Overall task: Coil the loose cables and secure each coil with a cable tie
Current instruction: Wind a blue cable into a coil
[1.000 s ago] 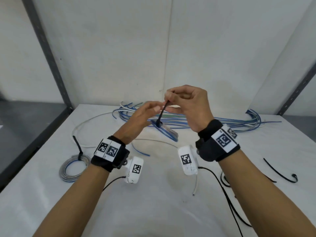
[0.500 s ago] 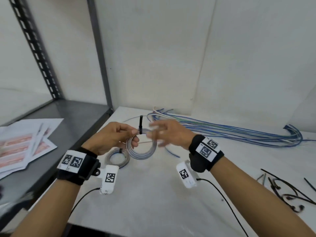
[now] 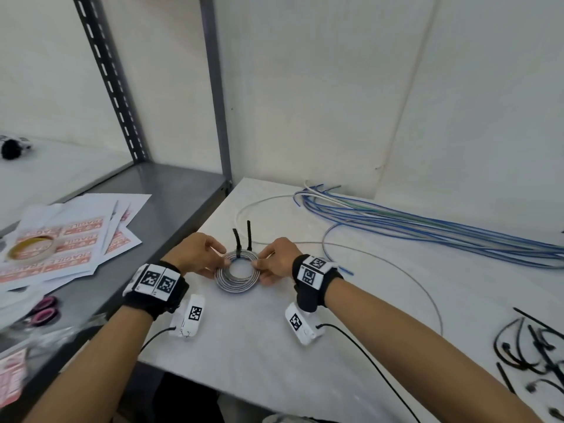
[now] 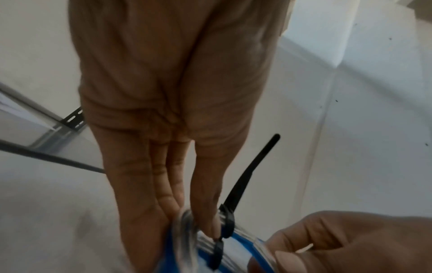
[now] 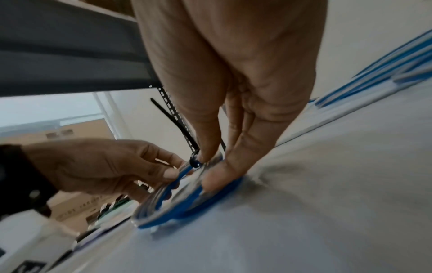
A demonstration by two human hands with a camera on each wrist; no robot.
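Note:
A grey-and-blue cable coil (image 3: 237, 277) lies flat near the left edge of the white table (image 3: 274, 355), seemingly stacked on a second coil. Two black cable tie tails (image 3: 236, 241) stand up from its far rim. My left hand (image 3: 224, 261) pinches the coil's left side and my right hand (image 3: 258, 264) pinches its right side. In the left wrist view my fingers (image 4: 163, 199) close on the coil (image 4: 187, 238) beside the tie (image 4: 245, 175). From the right wrist, the right fingertips (image 5: 217, 175) press the coil (image 5: 177, 205) onto the table.
A bundle of loose blue cables (image 3: 427, 230) runs along the back right, and a loose grey cable (image 3: 396, 264) loops across the middle. Spare black cable ties (image 3: 525, 346) lie at the right edge. A grey shelf (image 3: 146, 190) on the left carries papers (image 3: 76, 236), a tape roll (image 3: 30, 248) and scissors (image 3: 42, 312).
The tied coil came down from mid-air onto the other coil at the table's left. My right hand, loose half a second ago, now pinches it. The head view swung left.

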